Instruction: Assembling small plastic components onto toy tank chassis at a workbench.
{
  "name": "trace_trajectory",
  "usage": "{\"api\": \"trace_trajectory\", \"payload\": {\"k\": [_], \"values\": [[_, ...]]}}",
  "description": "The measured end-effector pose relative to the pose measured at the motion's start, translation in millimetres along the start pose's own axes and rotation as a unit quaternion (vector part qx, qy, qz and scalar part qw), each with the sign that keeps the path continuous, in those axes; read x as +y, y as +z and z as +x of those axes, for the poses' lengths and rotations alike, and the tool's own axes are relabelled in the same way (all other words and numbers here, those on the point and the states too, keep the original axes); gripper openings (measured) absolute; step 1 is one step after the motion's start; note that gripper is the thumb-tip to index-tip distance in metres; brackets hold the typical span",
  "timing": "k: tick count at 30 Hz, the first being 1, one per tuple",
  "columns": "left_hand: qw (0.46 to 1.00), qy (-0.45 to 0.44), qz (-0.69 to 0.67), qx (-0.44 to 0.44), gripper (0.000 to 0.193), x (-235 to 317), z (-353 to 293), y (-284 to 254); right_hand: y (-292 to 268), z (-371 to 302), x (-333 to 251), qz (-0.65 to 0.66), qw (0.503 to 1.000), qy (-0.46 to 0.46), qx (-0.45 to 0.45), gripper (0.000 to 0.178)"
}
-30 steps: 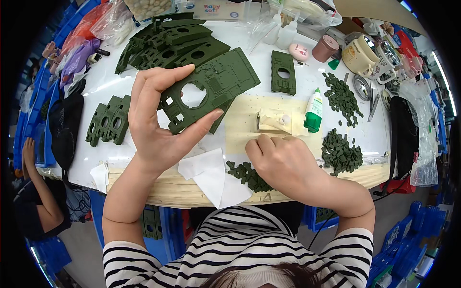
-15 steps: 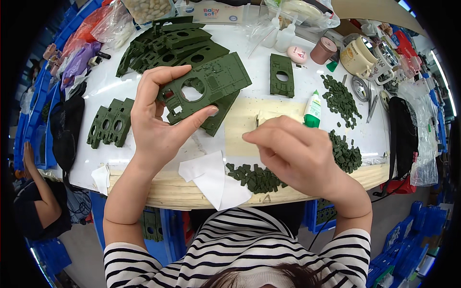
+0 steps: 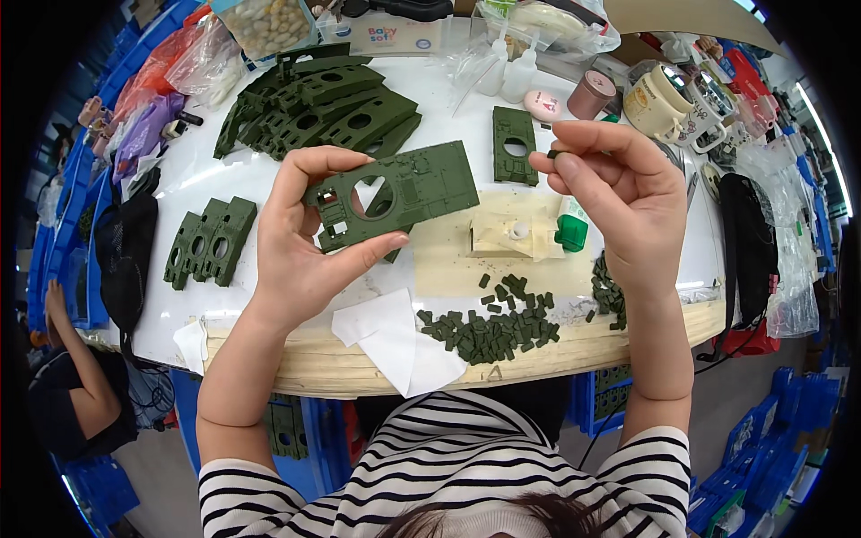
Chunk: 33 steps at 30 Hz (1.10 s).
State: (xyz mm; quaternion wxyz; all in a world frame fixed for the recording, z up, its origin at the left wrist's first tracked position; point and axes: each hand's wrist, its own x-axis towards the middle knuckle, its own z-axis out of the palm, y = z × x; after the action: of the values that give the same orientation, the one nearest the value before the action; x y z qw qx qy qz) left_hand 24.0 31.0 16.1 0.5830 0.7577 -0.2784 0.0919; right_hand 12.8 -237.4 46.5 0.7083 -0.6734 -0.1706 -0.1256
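Left hand (image 3: 300, 253) half open, gripping a green plastic panel (image 3: 423, 186) by opposite edges, above the tabletop (image 3: 202, 177), right hand (image 3: 635, 208) loosely curled, pinching a small dark piece (image 3: 552, 154), right of the panel

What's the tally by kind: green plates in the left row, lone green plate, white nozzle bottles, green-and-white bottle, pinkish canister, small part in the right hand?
Left-row green plates: 3
Lone green plate: 1
White nozzle bottles: 2
Green-and-white bottle: 1
Pinkish canister: 1
Small green part in right hand: 1
Total: 9
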Motion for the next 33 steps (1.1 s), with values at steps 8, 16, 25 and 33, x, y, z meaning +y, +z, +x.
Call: {"api": "trace_trajectory", "payload": {"k": [8,16,25,33], "values": [[0.989,0.002,-0.073,-0.127,0.067,-1.8,-1.8,-3.6,-1.9,2.5,0.0,0.002,1.000,0.013,-0.022,0.018],[0.981,-0.034,-0.075,-0.173,0.073,-3.7,-4.2,0.4,-0.9,1.6,4.6,-0.016,1.000,-0.002,-0.022,0.018],[0.970,-0.082,-0.110,-0.198,0.072,-3.0,-4.0,7.1,14.3,-9.1,3.6,0.024,0.995,0.072,-0.063,0.021],[0.969,-0.072,-0.098,-0.215,0.073,-3.0,-4.6,7.1,19.2,-14.6,0.0,-0.020,0.987,0.109,-0.114,0.008]]}}
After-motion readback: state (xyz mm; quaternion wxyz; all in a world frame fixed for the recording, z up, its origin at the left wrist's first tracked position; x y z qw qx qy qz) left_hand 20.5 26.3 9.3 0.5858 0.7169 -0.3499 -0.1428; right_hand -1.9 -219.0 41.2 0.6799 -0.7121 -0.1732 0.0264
